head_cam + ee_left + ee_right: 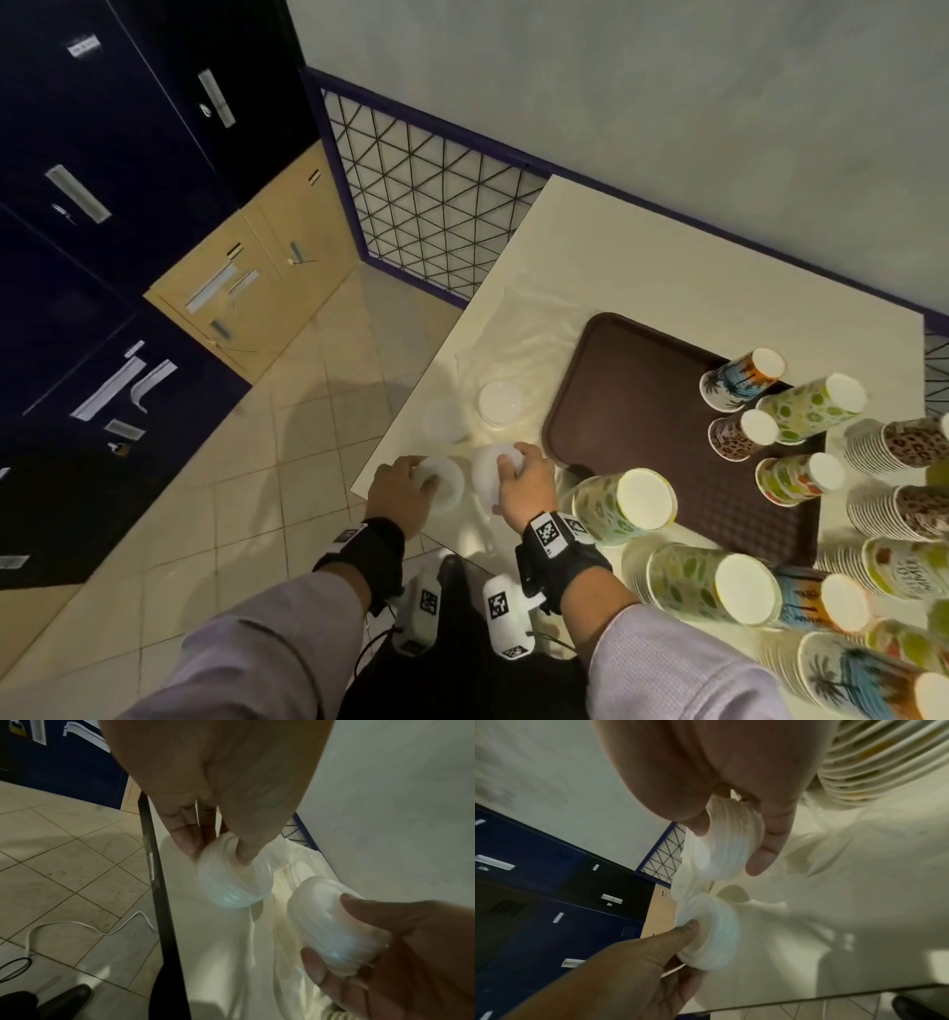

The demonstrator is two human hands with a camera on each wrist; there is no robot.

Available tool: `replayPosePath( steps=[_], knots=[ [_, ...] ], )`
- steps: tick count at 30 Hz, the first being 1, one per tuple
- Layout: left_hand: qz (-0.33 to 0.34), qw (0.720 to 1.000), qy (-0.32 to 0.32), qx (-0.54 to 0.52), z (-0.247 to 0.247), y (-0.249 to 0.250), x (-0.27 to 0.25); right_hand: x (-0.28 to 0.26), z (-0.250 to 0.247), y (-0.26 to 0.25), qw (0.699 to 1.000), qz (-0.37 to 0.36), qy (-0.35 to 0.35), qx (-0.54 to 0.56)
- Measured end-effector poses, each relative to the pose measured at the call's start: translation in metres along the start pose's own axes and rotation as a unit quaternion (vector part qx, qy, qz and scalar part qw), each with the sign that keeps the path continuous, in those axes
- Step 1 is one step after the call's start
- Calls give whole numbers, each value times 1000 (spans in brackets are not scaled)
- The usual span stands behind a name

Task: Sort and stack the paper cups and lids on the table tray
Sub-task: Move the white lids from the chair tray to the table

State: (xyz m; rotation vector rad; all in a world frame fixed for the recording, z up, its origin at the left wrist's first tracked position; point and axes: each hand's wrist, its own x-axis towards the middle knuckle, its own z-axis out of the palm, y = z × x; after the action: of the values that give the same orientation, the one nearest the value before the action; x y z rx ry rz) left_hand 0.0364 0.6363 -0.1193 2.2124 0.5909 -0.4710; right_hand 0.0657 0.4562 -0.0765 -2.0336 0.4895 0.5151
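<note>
At the table's near left corner each hand holds a short stack of translucent white lids. My left hand (pixel 426 480) (pixel 218 854) pinches one lid stack (pixel 444 485) (pixel 233 880) between thumb and fingers, just above the cloth. My right hand (pixel 511 462) (pixel 731 845) grips the other lid stack (pixel 485 473) (pixel 726 850) beside it; the two stacks are close but apart. Two more lid piles (pixel 500 403) (pixel 444 419) lie further back. The brown tray (pixel 631 390) carries upside-down patterned paper cups (pixel 744 380).
Long nested cup stacks (pixel 719 586) lie on their sides along the table's right and near side, one large cup (pixel 624 506) right by my right wrist. The table edge (pixel 390 442) drops to tiled floor on the left; dark lockers (pixel 102 205) and a wire fence (pixel 431 205) stand beyond.
</note>
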Motion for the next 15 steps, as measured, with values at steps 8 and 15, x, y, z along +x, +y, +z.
replayPosePath(
  steps=[8,15],
  knots=[
    [28,999,-1,-16,1,0,13,27,10,-5,999,-2,19,-35],
    [16,1000,-10,-18,1,-4,22,28,5,3,979,0,21,-203]
  ],
)
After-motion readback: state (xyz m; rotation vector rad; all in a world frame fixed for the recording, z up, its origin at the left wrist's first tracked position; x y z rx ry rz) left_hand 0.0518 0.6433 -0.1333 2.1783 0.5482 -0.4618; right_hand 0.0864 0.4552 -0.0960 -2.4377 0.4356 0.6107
